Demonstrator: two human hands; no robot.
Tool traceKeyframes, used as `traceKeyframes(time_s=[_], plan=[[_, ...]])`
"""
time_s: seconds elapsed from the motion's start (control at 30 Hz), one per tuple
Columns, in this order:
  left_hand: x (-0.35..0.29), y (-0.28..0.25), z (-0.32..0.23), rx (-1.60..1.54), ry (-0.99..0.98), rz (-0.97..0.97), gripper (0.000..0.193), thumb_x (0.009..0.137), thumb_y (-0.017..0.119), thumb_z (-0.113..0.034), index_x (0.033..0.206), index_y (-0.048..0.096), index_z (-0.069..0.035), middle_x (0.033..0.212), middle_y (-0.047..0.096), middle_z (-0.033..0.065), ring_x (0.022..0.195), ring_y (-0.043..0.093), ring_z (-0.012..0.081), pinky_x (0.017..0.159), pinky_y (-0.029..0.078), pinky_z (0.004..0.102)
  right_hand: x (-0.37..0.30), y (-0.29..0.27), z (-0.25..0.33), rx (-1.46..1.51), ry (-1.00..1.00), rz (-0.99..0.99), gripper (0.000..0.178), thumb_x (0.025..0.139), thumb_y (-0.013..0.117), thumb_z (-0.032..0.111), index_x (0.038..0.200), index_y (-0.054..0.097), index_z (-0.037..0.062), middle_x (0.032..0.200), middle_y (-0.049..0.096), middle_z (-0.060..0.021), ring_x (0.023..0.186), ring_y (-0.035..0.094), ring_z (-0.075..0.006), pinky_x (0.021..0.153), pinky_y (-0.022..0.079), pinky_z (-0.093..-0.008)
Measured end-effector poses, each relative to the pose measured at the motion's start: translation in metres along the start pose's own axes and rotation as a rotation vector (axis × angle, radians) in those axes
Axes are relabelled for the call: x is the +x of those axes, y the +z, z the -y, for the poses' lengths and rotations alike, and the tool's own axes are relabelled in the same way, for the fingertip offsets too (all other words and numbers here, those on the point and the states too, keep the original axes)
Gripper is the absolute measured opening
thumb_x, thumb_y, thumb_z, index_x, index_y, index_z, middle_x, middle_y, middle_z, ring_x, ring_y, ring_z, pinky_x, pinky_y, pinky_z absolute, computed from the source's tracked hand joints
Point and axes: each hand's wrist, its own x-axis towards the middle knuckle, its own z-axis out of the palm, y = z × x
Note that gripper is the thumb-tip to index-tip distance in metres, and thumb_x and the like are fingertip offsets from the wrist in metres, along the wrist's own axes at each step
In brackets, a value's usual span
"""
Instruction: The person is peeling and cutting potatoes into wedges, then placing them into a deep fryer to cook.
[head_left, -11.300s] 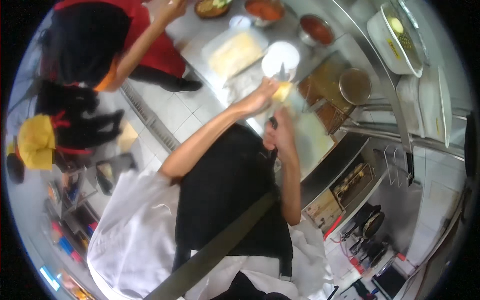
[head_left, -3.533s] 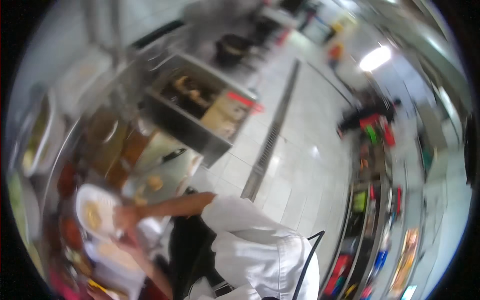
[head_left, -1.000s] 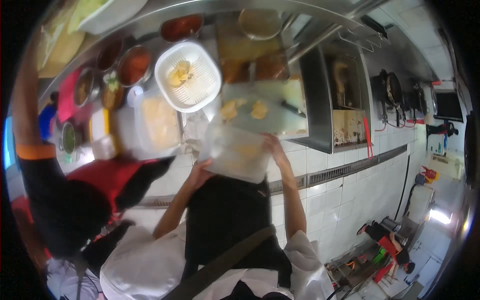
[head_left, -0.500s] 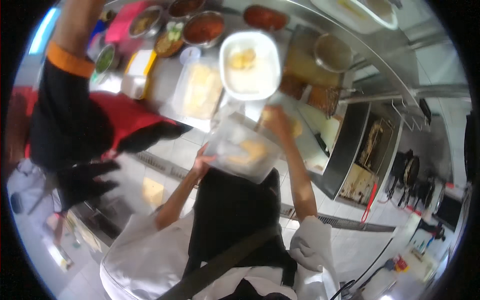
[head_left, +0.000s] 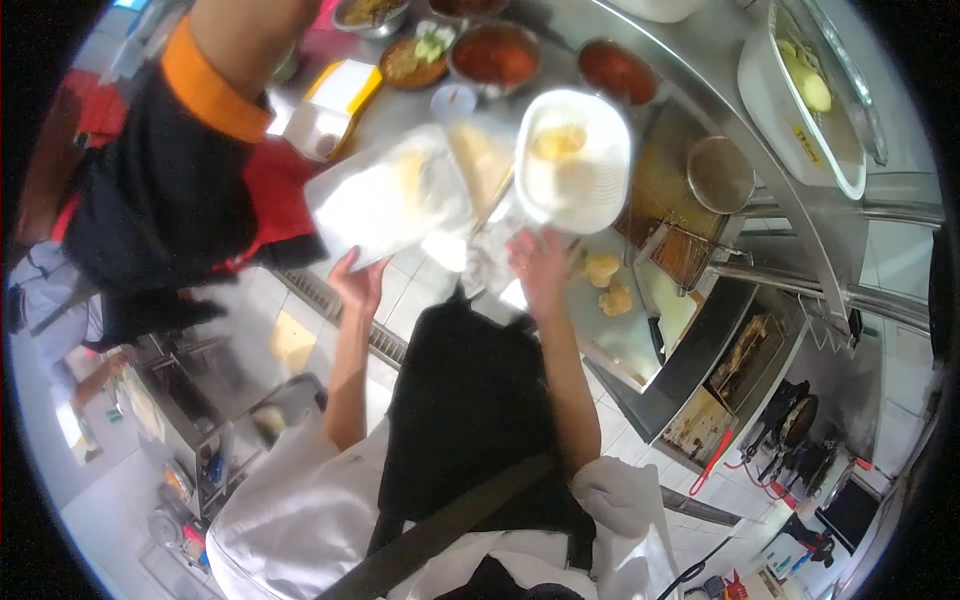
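My left hand [head_left: 360,285] grips the near edge of a translucent plastic container [head_left: 390,190], tilted over the front of the counter. Whitish and pale yellow patches show in it, too blurred to name. My right hand [head_left: 540,268] has its fingers spread and seems empty, beside a crumpled whitish sheet [head_left: 485,258]. Just beyond it stands a white tub [head_left: 622,150] with a yellowish lump [head_left: 558,142] inside. To the right, round golden-brown pieces like bread rolls [head_left: 612,298] lie on a cutting board [head_left: 600,330], near a black-handled knife [head_left: 655,335].
Another person's arm, with an orange-banded black sleeve [head_left: 215,85], reaches in from the left. Bowls of red sauce [head_left: 495,55] and a yellow box [head_left: 345,90] line the counter's far side. At right are a round metal pan [head_left: 720,175], a steel rail and a white bin [head_left: 800,130].
The translucent container has moved from before my apron to the left, over the counter. My right hand has come away from the pale pieces, which now show on the board.
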Motion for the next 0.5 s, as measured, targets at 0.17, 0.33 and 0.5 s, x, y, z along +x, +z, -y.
traceKeyframes(time_s=[0.17, 0.33, 0.5], plan=[[0.038, 0.022, 0.039, -0.051, -0.103, 0.148, 0.051, 0.088, 0.053, -0.021, 0.130, 0.042, 0.006, 0.131, 0.050, 0.0187, 0.121, 0.049, 0.0352, 0.103, 0.044, 0.0478, 0.051, -0.003, 0.015, 0.276, 0.018, -0.113, 0.039, 0.088, 0.057, 0.019, 0.122, 0.050, 0.0027, 0.106, 0.061, -0.0120, 0.090, 0.063, -0.0259, 0.072, 0.056, -0.0376], [0.032, 0.041, 0.069, 0.053, -0.178, 0.079, 0.052, 0.097, 0.050, -0.034, 0.134, 0.040, 0.001, 0.132, 0.048, 0.0168, 0.123, 0.047, 0.0314, 0.104, 0.044, 0.0444, 0.047, -0.012, 0.031, 0.046, -0.174, -0.365, 0.036, 0.083, 0.058, 0.016, 0.115, 0.051, 0.0000, 0.105, 0.058, -0.0112, 0.073, 0.053, -0.0179, 0.067, 0.048, -0.0329], [0.035, 0.030, 0.067, 0.514, -0.370, 0.106, 0.070, 0.093, 0.045, -0.058, 0.146, 0.029, -0.014, 0.133, 0.046, 0.0067, 0.112, 0.052, 0.0221, 0.091, 0.044, 0.0380, 0.035, -0.023, 0.030, 0.016, -0.255, -0.402, 0.041, 0.084, 0.064, 0.016, 0.119, 0.050, 0.0024, 0.106, 0.057, -0.0082, 0.079, 0.055, -0.0163, 0.062, 0.049, -0.0326]])
